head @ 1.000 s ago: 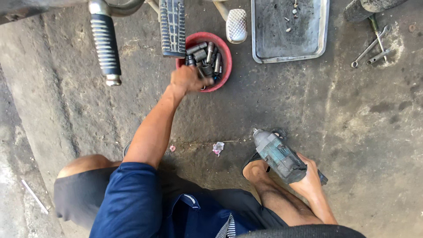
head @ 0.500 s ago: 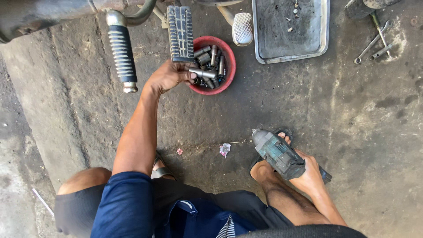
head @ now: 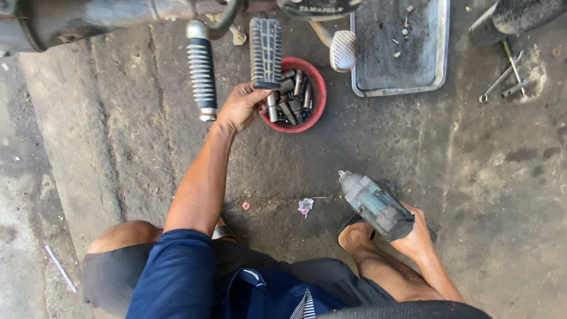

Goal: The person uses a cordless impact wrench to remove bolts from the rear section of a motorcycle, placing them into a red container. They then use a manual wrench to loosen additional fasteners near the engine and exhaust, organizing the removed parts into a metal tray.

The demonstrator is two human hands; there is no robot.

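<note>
My left hand (head: 239, 109) reaches forward to the left rim of a red bowl (head: 317, 105) on the concrete floor. The bowl holds several dark metal sockets (head: 293, 97). My fingers are closed around one socket (head: 272, 110) at the bowl's edge. My right hand (head: 415, 237) rests low beside my foot and grips the handle of a teal and grey impact wrench (head: 371, 199), whose nose points up and to the left.
Motorcycle parts hang above the bowl: a ribbed footpeg (head: 202, 71), a flat rubber footrest (head: 266, 50), a pedal (head: 344, 50) and an exhaust pipe (head: 88, 20). A metal tray (head: 440, 53) with small bits lies to the right. Wrenches (head: 502, 80) lie by a tyre (head: 520, 15).
My left hand has drawn back from the middle of the bowl to its left rim, with a socket in the fingers. The right hand and wrench have hardly moved.
</note>
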